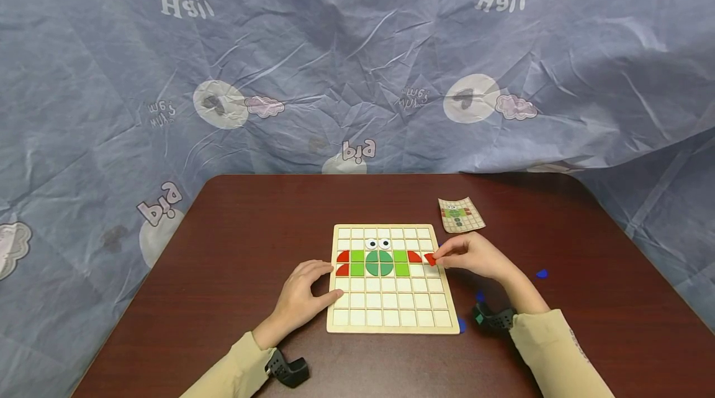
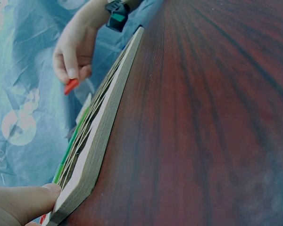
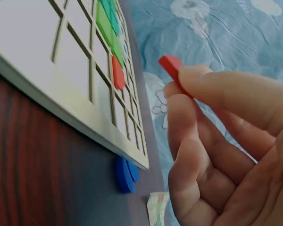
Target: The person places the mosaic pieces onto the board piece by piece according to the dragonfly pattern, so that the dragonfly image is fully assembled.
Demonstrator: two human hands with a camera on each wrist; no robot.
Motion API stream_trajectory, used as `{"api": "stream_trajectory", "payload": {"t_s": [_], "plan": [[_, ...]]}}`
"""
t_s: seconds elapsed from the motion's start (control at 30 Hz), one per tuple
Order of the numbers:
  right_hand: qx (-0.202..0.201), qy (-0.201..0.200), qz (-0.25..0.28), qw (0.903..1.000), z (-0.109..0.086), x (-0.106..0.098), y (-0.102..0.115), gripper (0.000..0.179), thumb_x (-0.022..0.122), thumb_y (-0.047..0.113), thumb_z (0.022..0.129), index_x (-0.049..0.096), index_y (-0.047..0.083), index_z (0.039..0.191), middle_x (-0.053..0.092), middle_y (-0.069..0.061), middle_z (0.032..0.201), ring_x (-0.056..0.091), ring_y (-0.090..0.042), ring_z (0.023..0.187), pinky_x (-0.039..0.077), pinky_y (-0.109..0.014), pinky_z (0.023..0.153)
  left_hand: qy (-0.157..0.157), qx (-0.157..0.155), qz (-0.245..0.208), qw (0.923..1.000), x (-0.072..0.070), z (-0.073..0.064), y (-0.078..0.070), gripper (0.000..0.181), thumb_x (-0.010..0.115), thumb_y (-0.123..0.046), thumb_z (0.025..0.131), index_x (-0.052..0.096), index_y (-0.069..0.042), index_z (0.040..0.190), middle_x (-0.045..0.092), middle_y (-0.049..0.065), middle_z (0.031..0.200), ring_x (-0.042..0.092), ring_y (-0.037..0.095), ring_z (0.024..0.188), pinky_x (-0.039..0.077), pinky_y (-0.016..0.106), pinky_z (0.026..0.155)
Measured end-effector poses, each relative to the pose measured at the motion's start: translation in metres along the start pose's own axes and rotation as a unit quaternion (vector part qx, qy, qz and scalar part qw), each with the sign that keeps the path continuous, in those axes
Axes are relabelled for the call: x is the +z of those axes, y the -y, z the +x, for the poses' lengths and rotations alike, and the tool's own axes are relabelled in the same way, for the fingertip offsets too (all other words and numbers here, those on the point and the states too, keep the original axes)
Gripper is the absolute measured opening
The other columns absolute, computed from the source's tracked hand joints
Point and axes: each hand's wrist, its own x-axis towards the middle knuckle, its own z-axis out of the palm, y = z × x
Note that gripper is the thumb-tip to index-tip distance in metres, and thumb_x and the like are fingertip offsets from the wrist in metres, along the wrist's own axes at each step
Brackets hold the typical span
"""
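Note:
A square wooden grid board (image 1: 392, 330) lies on the table. Set in its cells are green quarter-round tiles (image 1: 372, 263) forming a circle, light green square tiles (image 1: 401, 262), red quarter-round tiles (image 1: 342, 269) and two googly-eye tiles (image 1: 378, 243). Between thumb and fingertips, my right hand (image 1: 475, 255) pinches a red quarter-round tile (image 3: 170, 66) above the board's right side, near the seated red tile (image 1: 414, 256). My left hand (image 1: 301, 292) rests at the board's left edge, fingers extended, its thumb (image 2: 42, 197) touching the rim.
A pattern card (image 1: 461, 215) with a similar picture lies behind the board to the right. Blue pieces (image 1: 542, 274) are scattered right of the board, some close by its edge (image 3: 125, 175). A patterned cloth (image 1: 346, 63) hangs beyond the dark table (image 1: 268, 212).

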Motion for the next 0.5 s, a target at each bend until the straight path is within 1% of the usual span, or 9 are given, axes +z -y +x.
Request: {"api": "stream_trajectory", "payload": {"t_s": [0.2,0.33,0.43,0.5], "plan": [[0.007,0.0,-0.012,0.9999,0.004,0.012,-0.001,0.014,0.074,0.018,0.08,0.073,0.007,0.089,0.071,-0.003,0.082,0.061,-0.013,0.071,0.049,-0.025,0.06,-0.003,0.001,-0.006,1.0,0.0,0.0,0.0,0.047,0.077,-0.034,0.074,0.068,-0.008,0.112,0.063,0.002,0.115,0.051,0.022,0.115,0.042,0.042,0.096],[0.024,-0.004,-0.011,0.9997,0.006,0.019,-0.001,0.017,0.078,0.022,0.077,0.073,0.009,0.087,0.07,-0.002,0.078,0.061,-0.015,0.07,0.049,-0.026,0.06,-0.003,0.003,-0.005,1.0,0.0,0.0,0.0,0.047,0.077,-0.034,0.074,0.068,-0.008,0.112,0.063,0.002,0.115,0.052,0.022,0.115,0.042,0.042,0.097],[0.028,-0.006,-0.015,0.9995,0.007,0.023,0.0,0.019,0.078,0.024,0.076,0.072,0.009,0.087,0.069,-0.001,0.077,0.06,-0.015,0.069,0.049,-0.026,0.059,-0.002,0.002,-0.004,1.0,0.0,0.0,0.0,0.048,0.077,-0.034,0.075,0.067,-0.008,0.113,0.063,0.002,0.116,0.051,0.022,0.115,0.042,0.042,0.097],[0.027,-0.007,-0.025,0.9993,0.008,0.025,0.002,0.018,0.077,0.021,0.078,0.072,0.007,0.088,0.069,-0.002,0.077,0.06,-0.014,0.068,0.048,-0.025,0.059,-0.001,-0.001,-0.003,1.0,0.001,0.0,0.0,0.048,0.077,-0.035,0.075,0.067,-0.008,0.113,0.063,0.002,0.116,0.051,0.022,0.116,0.042,0.042,0.097]]}}
